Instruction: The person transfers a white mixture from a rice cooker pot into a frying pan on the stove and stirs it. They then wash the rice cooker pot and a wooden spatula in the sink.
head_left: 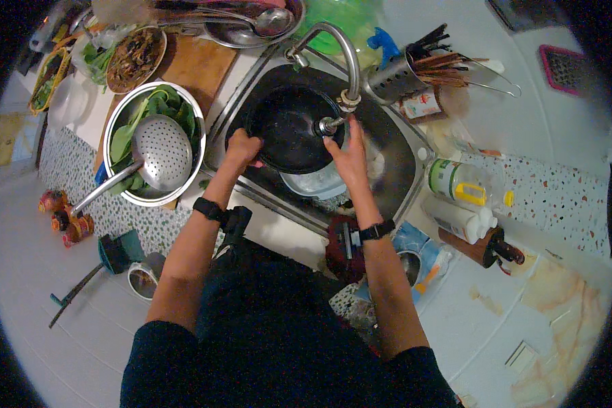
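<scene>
A black pan [296, 132] is tilted in the stainless steel sink [387, 196]. My left hand [244, 149] is closed on its left rim. My right hand [351, 155] is at the right rim, thumb over the pan and fingers raised beside the tap nozzle [329, 125]. Whether it grips the rim or the nozzle is unclear. The curved metal tap [351, 56] reaches over the pan. Below the pan, a pale translucent container [313, 184] sits partly hidden in the sink.
Left of the sink, a steel bowl [202, 148] holds leafy greens [125, 137] and a perforated skimmer [163, 153], its handle jutting outward. Behind it are a wooden board [204, 64] and a plate of brown food [135, 58]. A utensil holder [395, 79] and bottles [451, 219] lie right.
</scene>
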`<action>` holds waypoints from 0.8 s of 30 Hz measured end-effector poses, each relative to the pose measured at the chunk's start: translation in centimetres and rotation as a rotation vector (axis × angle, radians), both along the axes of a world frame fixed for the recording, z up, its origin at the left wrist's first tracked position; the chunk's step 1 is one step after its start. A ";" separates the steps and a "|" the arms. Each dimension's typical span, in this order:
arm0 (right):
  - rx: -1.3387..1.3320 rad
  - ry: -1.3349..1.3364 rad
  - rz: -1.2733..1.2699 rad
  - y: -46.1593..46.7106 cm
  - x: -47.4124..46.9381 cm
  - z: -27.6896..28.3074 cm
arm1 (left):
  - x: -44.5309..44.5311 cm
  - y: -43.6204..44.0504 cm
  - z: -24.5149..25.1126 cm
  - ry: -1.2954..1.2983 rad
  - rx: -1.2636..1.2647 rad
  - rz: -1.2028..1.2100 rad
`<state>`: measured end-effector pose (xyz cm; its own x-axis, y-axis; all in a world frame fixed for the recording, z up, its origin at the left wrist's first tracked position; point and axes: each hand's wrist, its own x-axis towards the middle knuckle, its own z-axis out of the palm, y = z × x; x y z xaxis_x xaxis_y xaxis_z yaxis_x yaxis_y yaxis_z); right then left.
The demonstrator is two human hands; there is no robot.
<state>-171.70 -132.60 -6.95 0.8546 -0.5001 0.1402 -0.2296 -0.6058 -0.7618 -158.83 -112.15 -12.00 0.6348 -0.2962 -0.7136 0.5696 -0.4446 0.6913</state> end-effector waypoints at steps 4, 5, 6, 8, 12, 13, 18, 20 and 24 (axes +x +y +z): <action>0.132 0.059 -0.010 0.1 2.9 -1.4 | 0.1 1.3 0.1 -0.106 0.060 0.054; 0.175 0.021 -0.028 0.2 3.4 -1.8 | 0.0 1.5 -0.1 -0.062 0.044 0.065; 0.218 -0.016 -0.047 0.2 4.0 -2.1 | 0.0 1.5 -0.4 -0.020 0.020 0.073; 0.273 -0.075 -0.126 0.4 4.8 -2.7 | 0.0 1.6 -1.0 0.063 -0.016 0.087; 0.453 -0.270 -0.183 1.0 6.1 -3.2 | 0.7 2.1 -2.2 0.160 -0.053 0.073; 0.481 -0.266 -0.205 1.2 6.3 -3.1 | 0.8 2.2 -2.4 0.167 -0.059 0.060; 0.604 -0.341 -0.178 2.0 6.4 -2.9 | 1.1 1.8 -3.3 0.112 0.029 0.085; 0.606 -0.329 -0.156 2.1 6.2 -2.9 | 1.1 1.3 -3.2 0.109 0.073 0.078; 0.639 -0.265 -0.112 1.9 5.8 -2.8 | 1.2 0.6 -2.4 0.083 0.081 0.138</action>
